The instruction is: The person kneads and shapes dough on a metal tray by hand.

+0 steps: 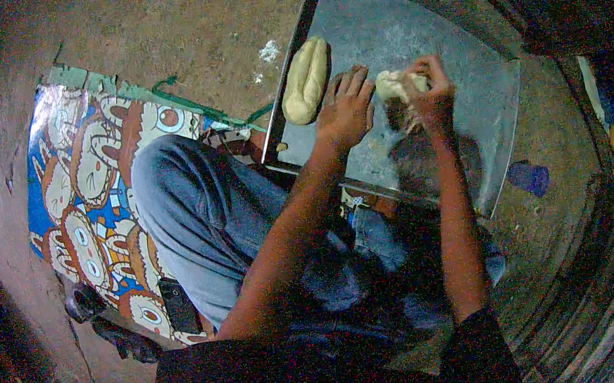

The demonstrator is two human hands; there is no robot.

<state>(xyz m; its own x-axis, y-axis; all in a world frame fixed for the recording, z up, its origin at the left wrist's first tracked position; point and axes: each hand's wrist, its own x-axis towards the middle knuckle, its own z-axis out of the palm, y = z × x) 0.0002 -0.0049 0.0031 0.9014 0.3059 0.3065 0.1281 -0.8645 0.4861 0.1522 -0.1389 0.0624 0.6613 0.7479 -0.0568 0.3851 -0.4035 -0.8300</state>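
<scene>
A metal tray [342, 15] lies in front of me, with an elongated pale dough piece [304, 78] along its left side, creased lengthwise. My left hand [344, 112] is open over the tray just right of that piece, fingers spread and slightly bent; whether the fingertips touch the metal I cannot tell. My right hand [430, 90] grips a smaller, ragged lump of dough [395, 85] in the middle of the tray, with its fingers bent around the lump's right part.
My jeans-clad legs [198, 218] are folded below the tray. A cartoon-printed board [83, 164] lies on the concrete floor [199, 31] to the left, near dark footwear [120, 336]. A blue plastic item [528, 179] sits right of the tray; dark objects line the edges.
</scene>
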